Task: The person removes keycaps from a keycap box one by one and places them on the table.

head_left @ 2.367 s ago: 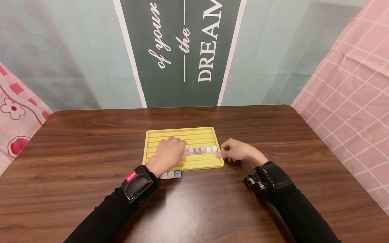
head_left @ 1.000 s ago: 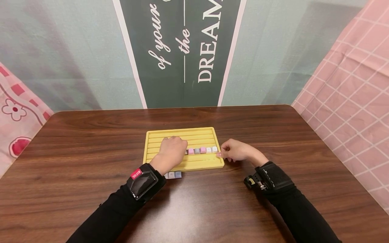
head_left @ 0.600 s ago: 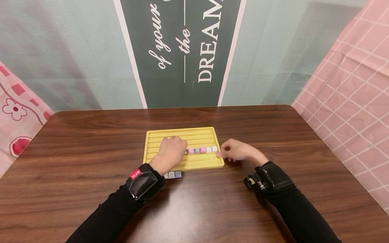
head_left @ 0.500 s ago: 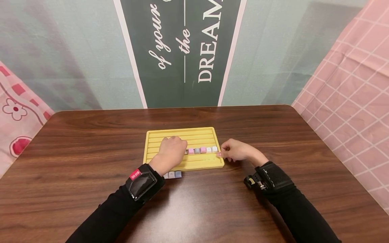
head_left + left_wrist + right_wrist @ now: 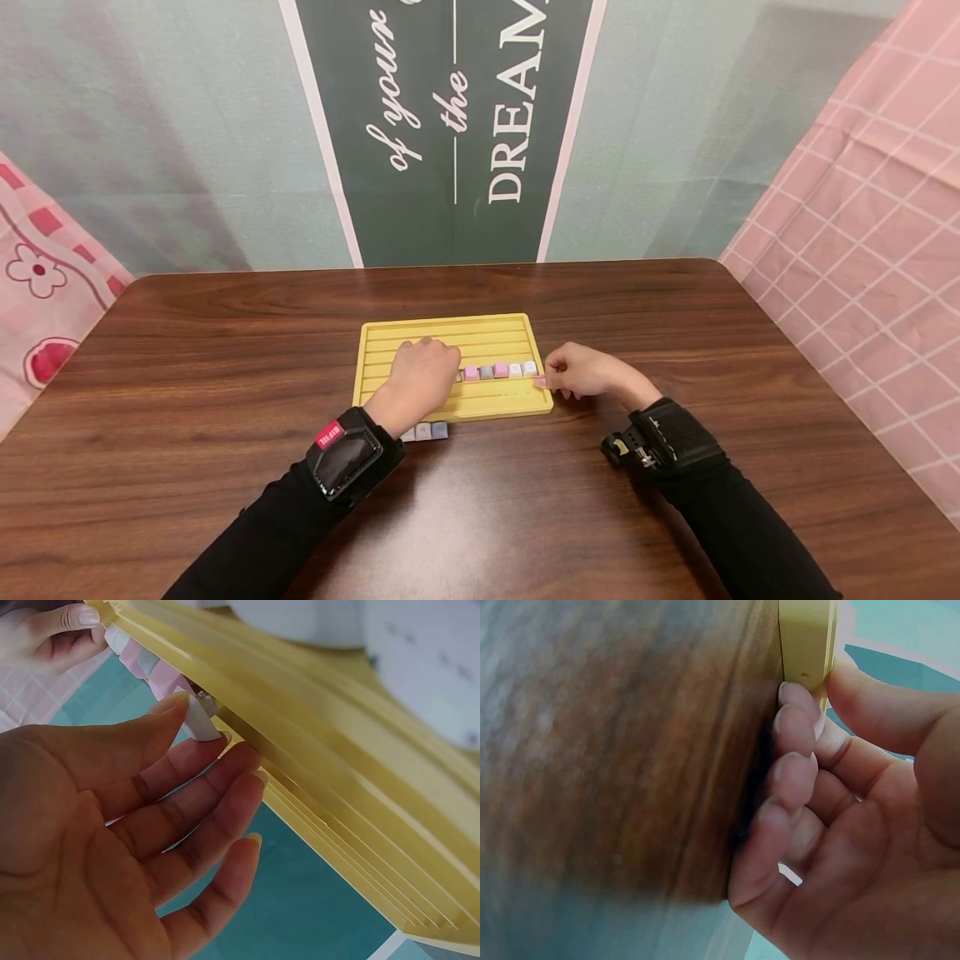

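Note:
A yellow ridged tray lies on the table, with a row of pink, grey and white keycaps along one of its grooves. My left hand is over the tray at the left end of that row. Its thumb and index finger pinch a whitish keycap, tilted beside a pink keycap, while the other fingers are loosely bent. At the tray's right edge, my right hand grips the rim between thumb and fingers; the right wrist view shows the fingertips low against the tray's side. The left hand hides part of the groove.
Several pale and blue keycaps sit on the wooden table just in front of the tray, partly behind the left wrist. A grey-green curtain with a dark lettered panel hangs behind the table. Pink cloth hangs at the right.
The left hand shifted slightly right over the row, then a touch back to the left. A lilac keycap seen earlier beside its fingers is now mostly hidden. The right hand and tray stay put.

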{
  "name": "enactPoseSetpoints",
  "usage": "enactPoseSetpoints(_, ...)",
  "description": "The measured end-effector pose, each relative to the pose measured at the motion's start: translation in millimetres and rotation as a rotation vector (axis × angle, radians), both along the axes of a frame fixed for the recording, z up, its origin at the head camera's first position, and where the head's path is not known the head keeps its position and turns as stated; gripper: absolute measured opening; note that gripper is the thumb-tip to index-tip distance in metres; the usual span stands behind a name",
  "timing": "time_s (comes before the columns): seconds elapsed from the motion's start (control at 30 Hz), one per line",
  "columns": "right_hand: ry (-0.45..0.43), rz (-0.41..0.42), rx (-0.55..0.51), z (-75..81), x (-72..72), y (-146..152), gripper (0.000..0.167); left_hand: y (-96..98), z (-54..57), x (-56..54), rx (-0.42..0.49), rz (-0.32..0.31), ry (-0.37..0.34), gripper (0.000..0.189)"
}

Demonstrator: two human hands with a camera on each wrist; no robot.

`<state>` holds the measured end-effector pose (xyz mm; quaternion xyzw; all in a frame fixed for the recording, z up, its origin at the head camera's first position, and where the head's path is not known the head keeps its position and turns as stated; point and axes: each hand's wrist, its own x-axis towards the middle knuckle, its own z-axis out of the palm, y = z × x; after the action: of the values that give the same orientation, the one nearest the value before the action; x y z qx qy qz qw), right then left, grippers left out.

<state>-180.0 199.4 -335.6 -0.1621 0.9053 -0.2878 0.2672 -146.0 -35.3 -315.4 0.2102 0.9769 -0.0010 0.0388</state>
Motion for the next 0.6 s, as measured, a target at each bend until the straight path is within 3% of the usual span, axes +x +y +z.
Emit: enactPoseSetpoints(0.6,0.022,0.013,-0.008,1.1,1.8,-0.6,0.029,-4.4,0.8,14.0,0.061,-0.06,0.137,0.01)
